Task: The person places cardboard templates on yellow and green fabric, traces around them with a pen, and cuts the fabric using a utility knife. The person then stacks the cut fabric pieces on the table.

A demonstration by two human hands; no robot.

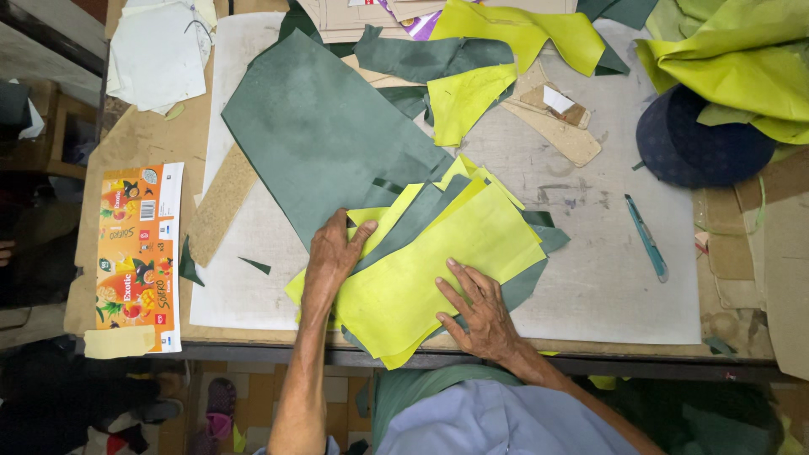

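Note:
A fanned stack of yellow-green and dark green cut sheets lies near the front edge of the worktable. My left hand rests flat on the stack's left side, fingers spread over a yellow piece and the edge of a large dark green sheet. My right hand presses flat on the top yellow sheet at its lower right, fingers apart. Neither hand grips anything.
A teal utility knife lies to the right on the white cutting board. Yellow-green and green scraps pile at the back, more yellow material over a dark cap at right. An orange flattened carton sits at left.

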